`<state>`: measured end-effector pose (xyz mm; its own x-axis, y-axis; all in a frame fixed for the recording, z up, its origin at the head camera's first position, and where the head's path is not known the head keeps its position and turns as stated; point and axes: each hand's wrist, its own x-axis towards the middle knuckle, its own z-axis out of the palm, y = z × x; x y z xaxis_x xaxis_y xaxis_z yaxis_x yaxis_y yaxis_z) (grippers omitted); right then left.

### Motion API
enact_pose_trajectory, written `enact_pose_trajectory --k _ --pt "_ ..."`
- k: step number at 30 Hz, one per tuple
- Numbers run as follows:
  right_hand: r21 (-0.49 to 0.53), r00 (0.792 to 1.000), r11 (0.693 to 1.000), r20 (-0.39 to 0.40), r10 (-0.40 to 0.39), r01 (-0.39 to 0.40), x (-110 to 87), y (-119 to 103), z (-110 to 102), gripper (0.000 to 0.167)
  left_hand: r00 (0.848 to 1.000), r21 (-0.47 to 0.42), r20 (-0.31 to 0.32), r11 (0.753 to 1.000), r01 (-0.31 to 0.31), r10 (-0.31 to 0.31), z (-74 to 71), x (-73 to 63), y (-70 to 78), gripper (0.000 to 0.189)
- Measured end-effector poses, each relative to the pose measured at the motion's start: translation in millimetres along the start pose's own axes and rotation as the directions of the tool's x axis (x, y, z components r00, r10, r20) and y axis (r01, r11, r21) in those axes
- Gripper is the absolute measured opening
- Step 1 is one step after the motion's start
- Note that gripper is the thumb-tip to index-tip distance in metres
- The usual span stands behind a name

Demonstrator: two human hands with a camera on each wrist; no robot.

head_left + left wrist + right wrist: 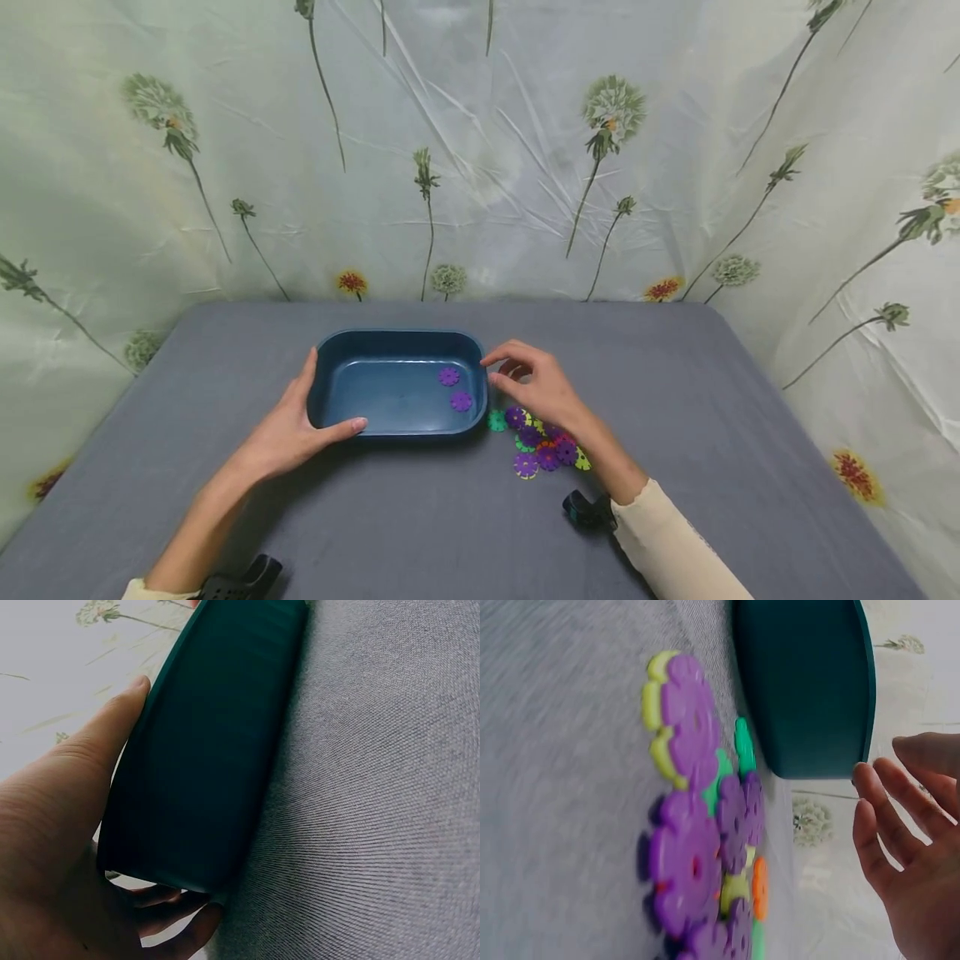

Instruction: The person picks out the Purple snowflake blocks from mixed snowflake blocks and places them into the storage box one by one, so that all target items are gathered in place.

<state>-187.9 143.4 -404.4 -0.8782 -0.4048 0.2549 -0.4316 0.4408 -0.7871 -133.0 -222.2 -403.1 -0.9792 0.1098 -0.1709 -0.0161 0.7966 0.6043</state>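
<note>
The loose pile of multicoloured flower-shaped plastic discs (pixel 547 456) lies toward the person from the fingertips of the right hand (pixel 536 385), which is nearer; its bent fingers stand parted from the thumb with nothing between, though rim contact is hard to judge. The left hand (pixel 288 433) grips the left end of the rounded blue plastic tray (pixel 375 392), whose long axis runs crosswise between both hands.

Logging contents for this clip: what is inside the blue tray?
Two purple pieces lie in the tray, near its right end. Anything beneath them would be covered, and the near rim hides the inner side below it; both wrist views show only the tray's outside.
</note>
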Motion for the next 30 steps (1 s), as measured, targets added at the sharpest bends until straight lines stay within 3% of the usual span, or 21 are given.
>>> enact_pose_trajectory --k 12,22,30 --pt "0.009 0.997 0.997 -0.027 0.077 -0.077 -17.3 11.2 -9.8 0.022 1.000 0.006 0.004 1.000 0.025 -0.025 1.9 -1.9 -2.2 0.135" --pt "0.021 0.990 0.990 0.016 0.137 -0.137 -24.0 19.6 -17.0 0.024 1.000 0.020 0.001 0.999 0.027 -0.027 1.5 -0.9 -1.0 0.135" --pt "-0.014 0.985 0.991 0.114 0.133 -0.132 -27.6 25.9 -21.9 0.021 1.000 0.009 0.003 1.000 0.015 -0.015 1.8 -0.3 -1.1 0.134"
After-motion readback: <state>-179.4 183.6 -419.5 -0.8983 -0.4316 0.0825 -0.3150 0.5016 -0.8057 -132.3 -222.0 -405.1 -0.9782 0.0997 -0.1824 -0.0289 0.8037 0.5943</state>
